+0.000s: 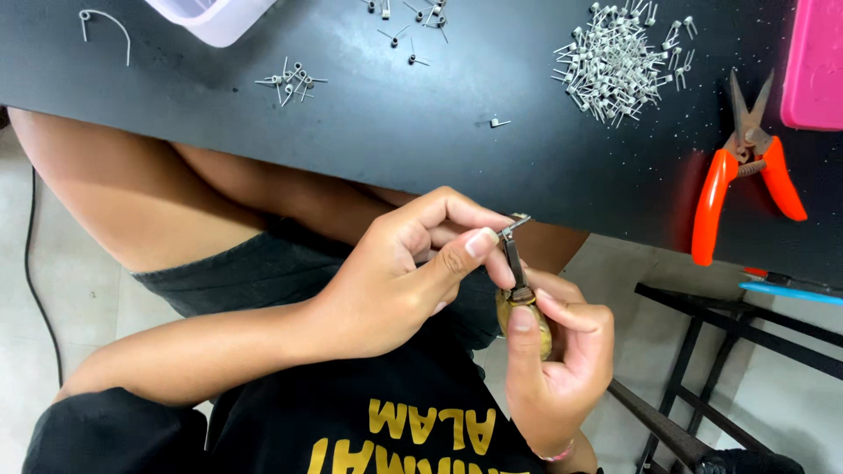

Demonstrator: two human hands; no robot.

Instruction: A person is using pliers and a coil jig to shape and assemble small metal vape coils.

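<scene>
Two hands are seen: a left hand point(395, 272) and a right hand point(553, 351). One orange-handled cutter point(746, 167), one pink tray point(815, 61), one bent wire point(105, 26) and one large pile of coils point(615, 61) are counted.

Metal parts on a matt black table

The tool point(520, 298) has a worn, yellowish wooden-looking handle and a dull grey metal shaft; the coil point(516, 223) at its tip is bare metal wire, as is the pile point(615, 61). The table point(395, 123) is matt black and finely speckled. The snips point(746, 167) have glossy orange plastic grips and grey metal blades.
</scene>
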